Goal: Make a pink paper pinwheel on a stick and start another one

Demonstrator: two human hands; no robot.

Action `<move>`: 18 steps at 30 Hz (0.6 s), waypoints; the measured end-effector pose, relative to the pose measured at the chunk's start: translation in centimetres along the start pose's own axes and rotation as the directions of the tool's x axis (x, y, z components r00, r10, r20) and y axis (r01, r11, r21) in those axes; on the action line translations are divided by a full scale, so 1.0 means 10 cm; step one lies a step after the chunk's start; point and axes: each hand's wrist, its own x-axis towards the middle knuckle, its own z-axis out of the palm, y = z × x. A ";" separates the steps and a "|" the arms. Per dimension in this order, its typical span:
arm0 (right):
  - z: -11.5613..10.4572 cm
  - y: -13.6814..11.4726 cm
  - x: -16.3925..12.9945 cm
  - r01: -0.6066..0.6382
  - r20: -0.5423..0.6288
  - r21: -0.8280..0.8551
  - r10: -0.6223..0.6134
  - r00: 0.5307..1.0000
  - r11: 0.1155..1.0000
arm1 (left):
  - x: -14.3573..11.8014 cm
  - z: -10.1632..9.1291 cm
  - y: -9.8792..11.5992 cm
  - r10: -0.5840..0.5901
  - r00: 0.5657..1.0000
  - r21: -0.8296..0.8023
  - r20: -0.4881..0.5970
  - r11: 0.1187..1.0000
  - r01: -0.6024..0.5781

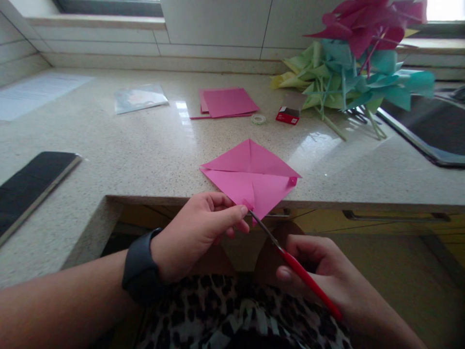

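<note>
A pink paper square (250, 162), turned like a diamond, has slits running inward from its corners. My left hand (203, 225), with a dark watch (142, 266) on the wrist, pinches its near left edge between thumb and fingers. The near corner sticks out past the counter's front edge. In my right hand (319, 266) is a pair of scissors (308, 281) with red handles. Their blades reach up and left to the paper near my left thumb, by a small curled bit of paper at the near corner.
Behind lie stacked pink sheets (230, 102), a small roll of tape (258, 118) and a red box (288, 115). Paper pinwheels (348, 72) lean at the back right beside a sink (428, 126). Leftward are a clear packet (141, 99), a printed sheet (39, 92) and a dark flat device (36, 182).
</note>
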 end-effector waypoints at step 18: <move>0.26 0.09 0.09 0.221 -0.096 -0.234 -0.248 0.964 0.947 | -0.04 0.04 -0.02 0.038 0.999 -0.216 0.006 0.976 -0.036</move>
